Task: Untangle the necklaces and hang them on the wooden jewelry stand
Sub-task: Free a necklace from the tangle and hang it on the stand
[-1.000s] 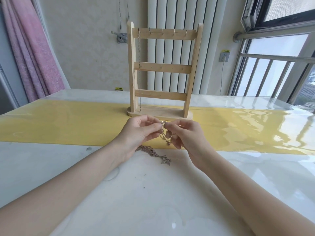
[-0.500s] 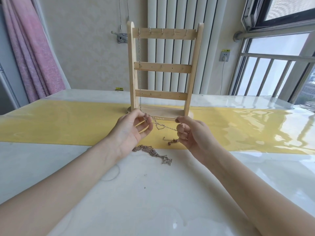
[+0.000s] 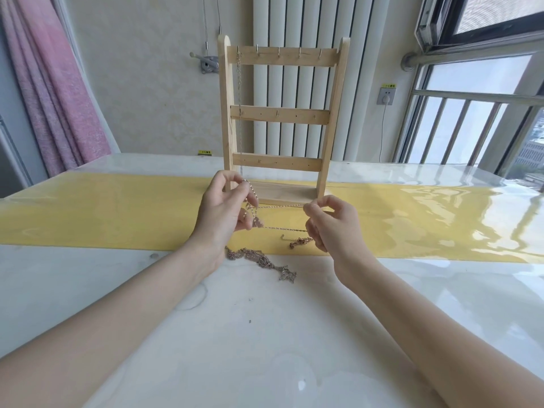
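Observation:
A thin silver necklace [image 3: 279, 205] is stretched between my two hands in front of the wooden jewelry stand [image 3: 279, 116]. My left hand [image 3: 223, 210] pinches one end near the stand's left post. My right hand [image 3: 329, 222] pinches the other end, and a clasp end of the chain [image 3: 297, 240] dangles below it. A tangled heap of necklaces [image 3: 262, 262] lies on the table below my left hand. One silver chain [image 3: 239, 113] hangs from the leftmost hook of the stand's top bar.
The stand sits on a yellow runner [image 3: 117, 213] across a glossy white table [image 3: 265, 334]. Behind it are a white radiator [image 3: 297, 22], a pink curtain [image 3: 59, 83] on the left and a window with railings [image 3: 477, 119] on the right.
My hands have moved apart, pulling the bunched necklace out into a taut line between them. The left hand rose toward the stand's base. The heap on the table has not moved.

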The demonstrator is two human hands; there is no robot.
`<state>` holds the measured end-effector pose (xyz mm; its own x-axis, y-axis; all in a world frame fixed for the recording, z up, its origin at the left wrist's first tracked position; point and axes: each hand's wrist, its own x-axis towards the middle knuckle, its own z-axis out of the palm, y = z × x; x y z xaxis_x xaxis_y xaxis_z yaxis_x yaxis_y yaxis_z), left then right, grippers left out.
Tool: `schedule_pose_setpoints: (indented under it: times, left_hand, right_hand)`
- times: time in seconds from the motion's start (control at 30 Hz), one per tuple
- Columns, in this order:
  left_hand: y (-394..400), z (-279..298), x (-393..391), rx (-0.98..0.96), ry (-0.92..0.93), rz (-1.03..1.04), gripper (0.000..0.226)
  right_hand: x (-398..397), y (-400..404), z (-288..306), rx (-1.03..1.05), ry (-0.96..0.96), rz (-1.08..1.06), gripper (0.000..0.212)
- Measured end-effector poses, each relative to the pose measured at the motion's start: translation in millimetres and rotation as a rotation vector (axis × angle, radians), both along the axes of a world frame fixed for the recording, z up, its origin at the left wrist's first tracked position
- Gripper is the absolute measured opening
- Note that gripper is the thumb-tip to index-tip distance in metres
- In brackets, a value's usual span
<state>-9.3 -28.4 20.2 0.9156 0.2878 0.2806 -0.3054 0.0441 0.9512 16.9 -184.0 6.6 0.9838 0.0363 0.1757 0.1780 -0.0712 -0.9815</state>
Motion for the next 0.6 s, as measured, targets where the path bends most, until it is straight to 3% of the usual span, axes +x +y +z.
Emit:
schedule_pose_setpoints:
  times: [0.17, 0.23, 0.47, 0.6]
  left_hand:
    - [-1.5, 0.0, -2.0, 0.076, -0.009, -0.019, 0.01]
    - [-4.5, 0.0, -4.7, 0.126, -0.008, -0.085, 0.01]
    - [-8.7, 1.2, -8.9, 0.209, -0.02, -0.19, 0.01]
    - [-6.7, 0.1, -5.7, 0.158, -0.003, -0.186, 0.01]
  right_hand:
    - [-0.6, 4.3, -3.7, -0.081, -0.05, 0.035, 0.003]
    - [-1.6, 5.7, -4.4, -0.091, -0.071, 0.047, 0.007]
    - [-8.6, 6.0, 3.7, 0.097, 0.029, 0.324, 0.011]
    - [-7.4, 5.0, 5.7, 0.148, 0.071, 0.335, 0.007]
